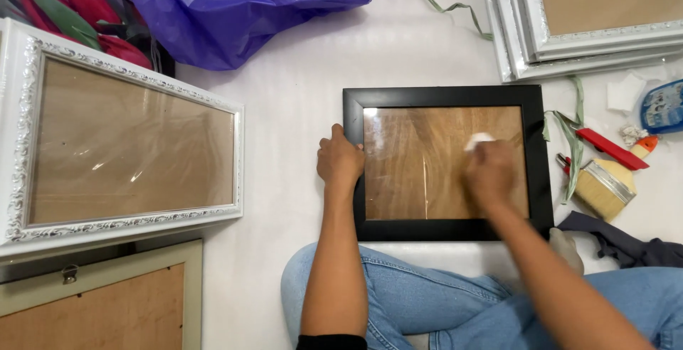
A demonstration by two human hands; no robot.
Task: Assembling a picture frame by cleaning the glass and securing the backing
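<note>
1. Black-framed and glazed, the picture frame (447,162) lay flat on the white floor (299,108), just ahead of the person's crossed knees and roughly midway between the floor's left and right edges as the head view showed them.
2. The left hand (339,161) was closed over the frame's left rail, fingers curled onto the moulding, pinning it down.
3. The right hand (491,172) was blurred; it looked bunched on a small white wad (479,139) pressed against the glass near the upper right corner, though I could not tell how tightly it was held.
4. Judged risk: hard pressure on the pane could have cracked it or pushed it against the wooden backing, since nothing cushioned the frame from the floor.
5. Judged risk: if the left hand had eased off, the rubbing could have slid the frame right, toward the brush (603,188) and the red-handled tool (612,149) lying just beside its right rail, and scratched the moulding.
6. Judged risk: grit in the wad could have left streaks or scratches across the glass.
7. A large white ornate frame (21,144) sat near the left edge, and stacked white frames (512,44) at the far right corner; a wide elbow swing seemed unlikely to reach either.
</note>
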